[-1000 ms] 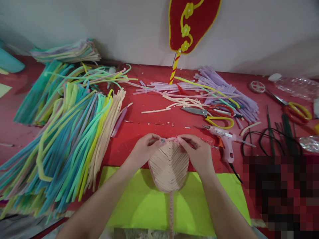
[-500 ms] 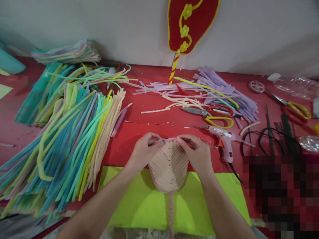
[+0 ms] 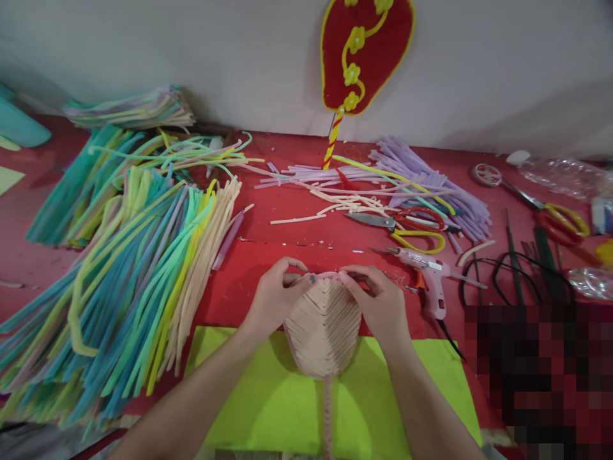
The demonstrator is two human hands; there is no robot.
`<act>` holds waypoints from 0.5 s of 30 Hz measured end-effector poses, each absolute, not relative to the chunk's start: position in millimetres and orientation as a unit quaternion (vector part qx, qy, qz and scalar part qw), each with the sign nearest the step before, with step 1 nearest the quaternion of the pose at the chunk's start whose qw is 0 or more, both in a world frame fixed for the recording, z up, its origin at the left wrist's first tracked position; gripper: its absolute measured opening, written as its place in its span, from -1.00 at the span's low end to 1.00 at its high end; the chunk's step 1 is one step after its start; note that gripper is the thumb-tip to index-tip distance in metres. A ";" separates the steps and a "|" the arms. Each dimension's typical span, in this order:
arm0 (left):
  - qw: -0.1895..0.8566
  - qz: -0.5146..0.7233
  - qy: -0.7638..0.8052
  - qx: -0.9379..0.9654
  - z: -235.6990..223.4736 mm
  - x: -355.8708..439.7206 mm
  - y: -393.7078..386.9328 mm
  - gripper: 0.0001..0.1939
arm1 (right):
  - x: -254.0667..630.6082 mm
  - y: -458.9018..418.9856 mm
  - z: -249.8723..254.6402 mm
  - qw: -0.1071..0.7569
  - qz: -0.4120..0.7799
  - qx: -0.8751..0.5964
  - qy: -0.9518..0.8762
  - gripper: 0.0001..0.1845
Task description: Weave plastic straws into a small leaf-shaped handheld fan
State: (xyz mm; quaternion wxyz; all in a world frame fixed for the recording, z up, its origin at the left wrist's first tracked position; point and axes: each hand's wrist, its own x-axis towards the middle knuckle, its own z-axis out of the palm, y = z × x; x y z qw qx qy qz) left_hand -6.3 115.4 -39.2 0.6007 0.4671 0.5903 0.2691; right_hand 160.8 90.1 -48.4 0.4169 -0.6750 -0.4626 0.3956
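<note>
Head — fan [image 3: 324, 332] between left hand [image 3: 275, 295] — right hand [image 3: 380, 305]

Left hand [image 3: 275, 294] and right hand [image 3: 380, 295] bare, slim-fingered; a small dark blue-grey patch [image 3: 313, 279] at the left thumb's tip, right at the grip, too small to identify; back from the grip, bare forearms [image 3: 191, 393] broadening toward the elbows.

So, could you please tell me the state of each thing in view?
Left hand, fingers shut on pink trim.
Right hand, fingers shut on the trim.
Beige fan, handle toward the person.
Red fan, upright by the wall.
Nearer scissors, blades closed.
Farther scissors, lying flat.
Glue gun, lying down; heat, cannot tell.
Clear bottle, on its side, capped.
Green sheet, spread flat.
</note>
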 end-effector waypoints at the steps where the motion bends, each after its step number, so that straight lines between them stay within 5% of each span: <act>1: 0.602 0.272 0.589 0.466 -39.7 -6.3 115.2 -0.76 | 160.7 90.1 -48.3 0.419 0.399 -0.675 -0.459 -0.75; 15: 0.593 0.280 0.599 0.460 -38.2 -6.5 114.5 -0.76 | 163.9 87.8 -46.0 0.390 0.376 -0.671 -0.506 -0.78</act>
